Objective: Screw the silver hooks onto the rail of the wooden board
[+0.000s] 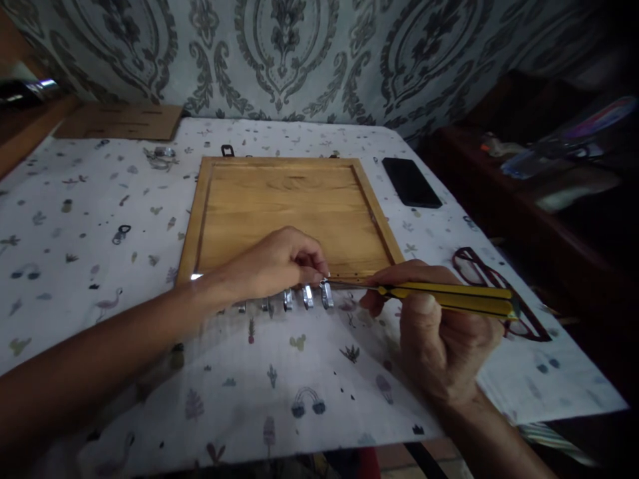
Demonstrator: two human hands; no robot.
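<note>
My right hand is closed around a screwdriver with a yellow and black handle. Its thin shaft points left, and the tip meets the rightmost of several shiny metal hooks along the near edge of a framed wooden board. My left hand reaches over that near edge, thumb and fingertips pinched together at the top of the same hook. Whatever lies between those fingertips is too small to make out. A row of small dark holes shows in the frame right of the hooks.
A black phone lies right of the board, and red-framed glasses rest near my right hand. At the back left are a cardboard piece and a small heap of metal parts. The patterned tablecloth covers the table.
</note>
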